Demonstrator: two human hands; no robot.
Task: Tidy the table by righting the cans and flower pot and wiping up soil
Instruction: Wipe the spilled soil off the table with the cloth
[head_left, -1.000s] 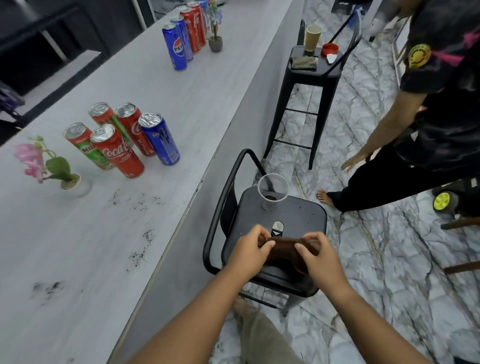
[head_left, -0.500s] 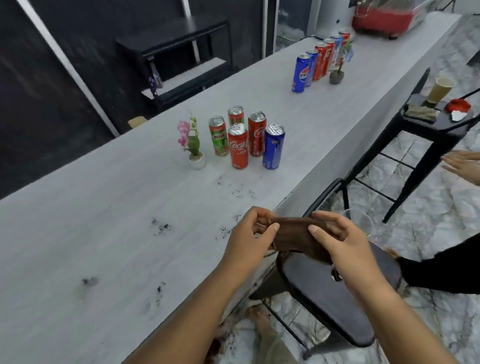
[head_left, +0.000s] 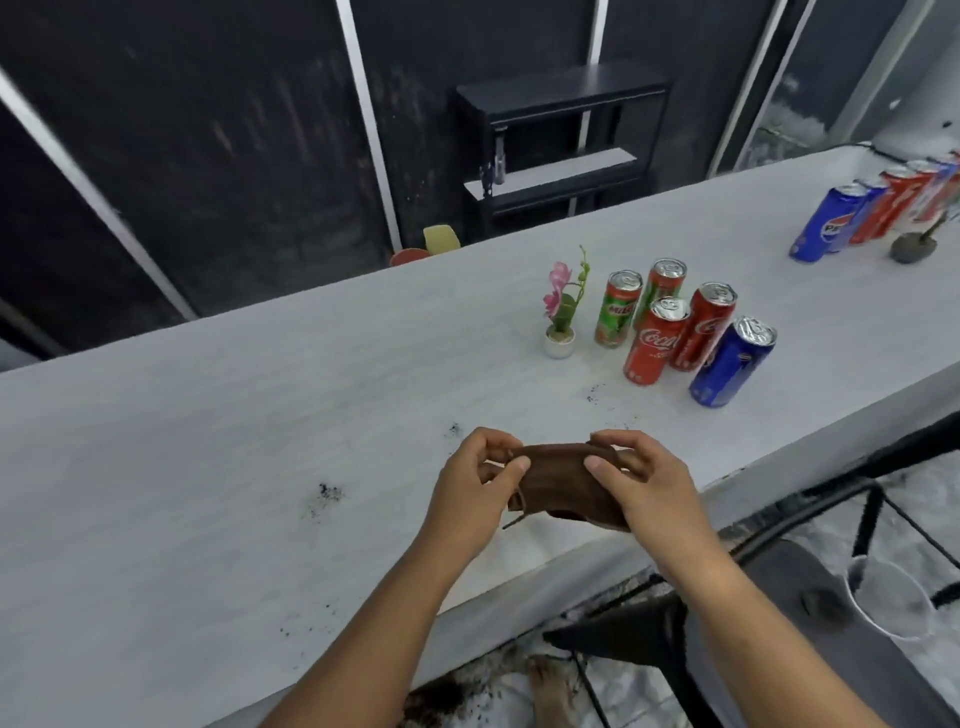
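Light is even and diffuse, seems overhead, bright on the white table (head_left: 218, 447); upper half of the frame is dark. Shadows are faint and soft, small highlights on the lids of the cans (head_left: 670, 332), no blown glare. Strong fisheye: table edge bows, white wall strips (head_left: 358, 119) lean outward. Mild motion softness overall; far cans (head_left: 852, 213) at upper right and the lower right corner are smeared

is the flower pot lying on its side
No, the flower pot stands upright on the table, just left of the upright cans.
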